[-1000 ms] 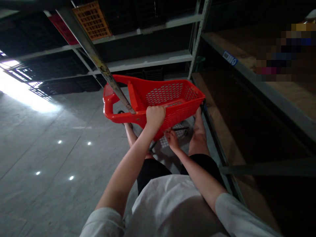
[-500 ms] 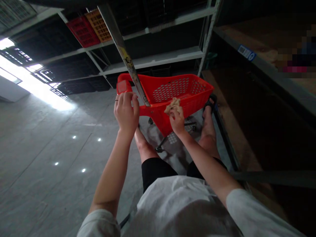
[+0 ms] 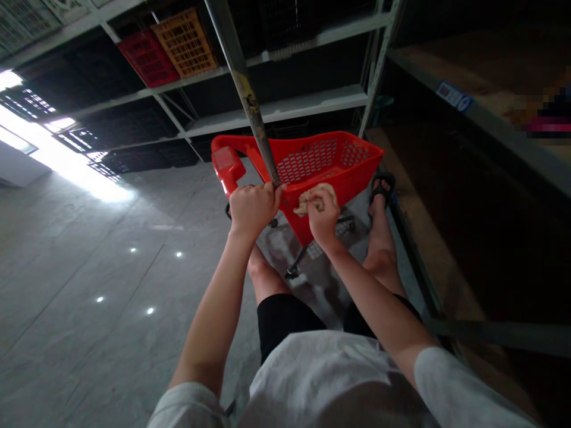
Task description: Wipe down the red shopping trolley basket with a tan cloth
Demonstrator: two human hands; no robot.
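My left hand is closed over the near handle bar of a red plastic shopping cart. Just beside its thumb, the lower end of a worn metal pole comes down at the cart's rim; whether the fingers also touch the pole I cannot tell. A crumpled beige cloth is pinched in my right hand, held in front of the cart's near side. Perforated walls form the cart's basket, and wheels show beneath it.
Metal shelving at the back carries a red crate, a yellow crate and dark crates. To the right runs a wooden-decked rack with a blue-and-white label. My legs stand on either side of the cart on a concrete floor.
My left hand has moved right along the cart's handle to the foot of the pole. The pole's upper part has swung right. My right hand has shifted slightly, still with the cloth.
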